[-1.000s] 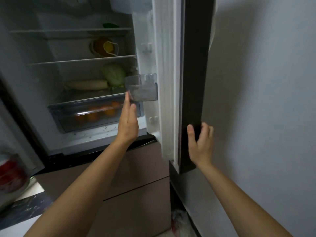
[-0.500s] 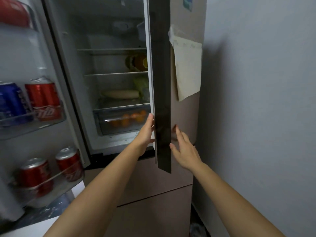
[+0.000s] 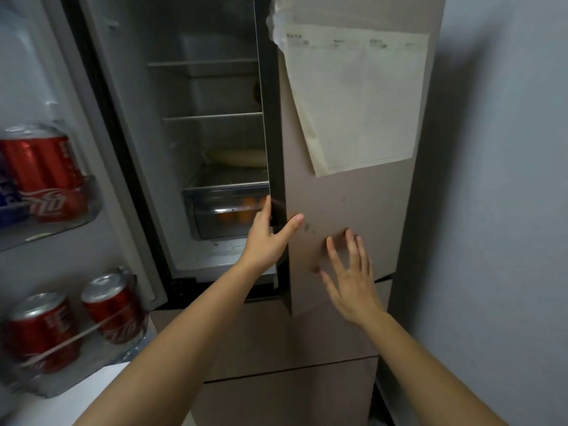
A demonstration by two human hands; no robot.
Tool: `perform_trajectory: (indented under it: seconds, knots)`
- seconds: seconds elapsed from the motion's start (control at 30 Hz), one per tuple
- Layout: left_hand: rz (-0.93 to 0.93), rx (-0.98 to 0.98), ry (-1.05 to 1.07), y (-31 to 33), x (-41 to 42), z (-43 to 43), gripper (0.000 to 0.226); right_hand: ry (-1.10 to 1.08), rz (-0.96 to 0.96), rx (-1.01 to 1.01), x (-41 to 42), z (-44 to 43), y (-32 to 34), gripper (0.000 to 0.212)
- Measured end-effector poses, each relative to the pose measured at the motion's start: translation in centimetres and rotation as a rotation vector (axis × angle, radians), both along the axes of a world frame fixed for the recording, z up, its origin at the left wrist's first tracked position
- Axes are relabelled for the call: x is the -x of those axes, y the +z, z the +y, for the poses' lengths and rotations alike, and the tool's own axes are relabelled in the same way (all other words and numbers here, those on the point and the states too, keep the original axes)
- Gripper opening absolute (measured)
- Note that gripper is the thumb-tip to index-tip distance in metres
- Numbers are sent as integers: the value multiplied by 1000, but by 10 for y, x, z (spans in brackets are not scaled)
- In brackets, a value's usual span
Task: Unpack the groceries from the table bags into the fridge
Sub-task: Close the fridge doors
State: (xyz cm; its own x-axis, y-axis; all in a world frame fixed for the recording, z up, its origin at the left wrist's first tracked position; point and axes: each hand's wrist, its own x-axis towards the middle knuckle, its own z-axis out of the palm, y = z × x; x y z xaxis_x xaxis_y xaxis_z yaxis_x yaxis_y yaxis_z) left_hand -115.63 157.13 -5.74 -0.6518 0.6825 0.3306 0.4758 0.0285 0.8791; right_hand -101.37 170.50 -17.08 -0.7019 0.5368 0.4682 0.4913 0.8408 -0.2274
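Left: the open left door (image 3: 37,250) of the fridge (image 3: 144,155), inner side facing the viewer. Its upper door shelf (image 3: 89,207) holds an upright red can (image 3: 40,173) with a blue can (image 3: 5,195) just beside it at the picture's edge. Its lower door shelf (image 3: 101,358) holds two red cans (image 3: 40,330) side by side, both upright.

Centre: the fridge interior, seen through the gap between the doors. A pale long vegetable (image 3: 236,156) lies on the glass shelf directly above the clear crisper drawer (image 3: 209,222), and oranges (image 3: 242,210) lie inside that drawer. The left hand (image 3: 264,238) takes the dark edge of the right door (image 3: 347,210). Its grip is clamped there, with the fingers round the inner side and the thumb lying on the beige front.

Right: the right door stands partly closed and hides the right portion of the interior. A pale printed sheet (image 3: 356,99) in a clear sleeve hangs on the door's front. The right hand (image 3: 350,278) is held flat at the lower front of the door. Its grip is apart, fingers straight and spread, holding nothing. Whether the palm touches the door cannot be told. Beyond it is a grey wall (image 3: 507,179).
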Motion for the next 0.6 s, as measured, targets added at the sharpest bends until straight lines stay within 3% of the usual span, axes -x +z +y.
perform_trajectory:
  seconds: [0.2,0.43,0.6]
  knots:
    - [-141,-57,66,-6,39,28,90,-23,8,-87,47,22,-21,76]
    - [-136,-109,89,-17,57,43,79,-54,53,-192,63,36,-37,77]
    - [-128,-80,68,-12,56,39,81,-65,67,-153,64,26,-35,78]
